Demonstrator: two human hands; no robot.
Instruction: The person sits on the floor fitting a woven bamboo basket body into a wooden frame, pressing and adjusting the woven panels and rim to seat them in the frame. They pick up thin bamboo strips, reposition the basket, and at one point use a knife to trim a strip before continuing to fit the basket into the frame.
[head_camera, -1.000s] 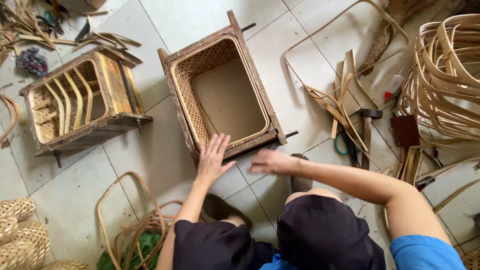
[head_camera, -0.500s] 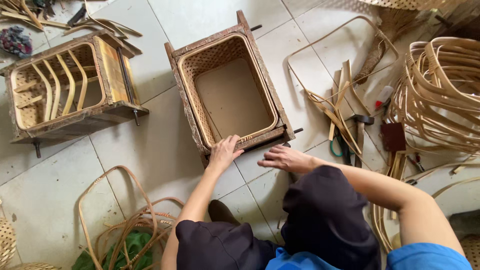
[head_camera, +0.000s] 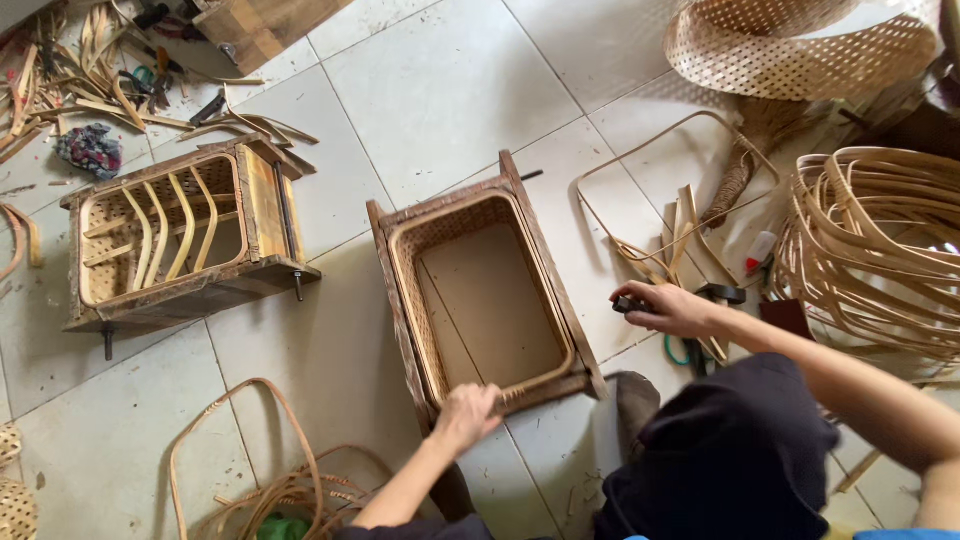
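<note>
Basket frame (head_camera: 487, 290), rectangular and woven, lies open-side up on the tiled floor (head_camera: 440, 90), bare tiles all around. Left hand (head_camera: 467, 415), fingers clenched, grips its near rim. Right hand (head_camera: 672, 308) grasps a small dark tool (head_camera: 628, 304) beside the right edge.

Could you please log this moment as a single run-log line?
left hand: grips near rim of woven basket in wooden frame | right hand: holds small dark tool | floor: second frame

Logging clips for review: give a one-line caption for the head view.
Left hand grips the near rim of a woven basket frame on the tiled floor; right hand holds a small dark tool.
</note>
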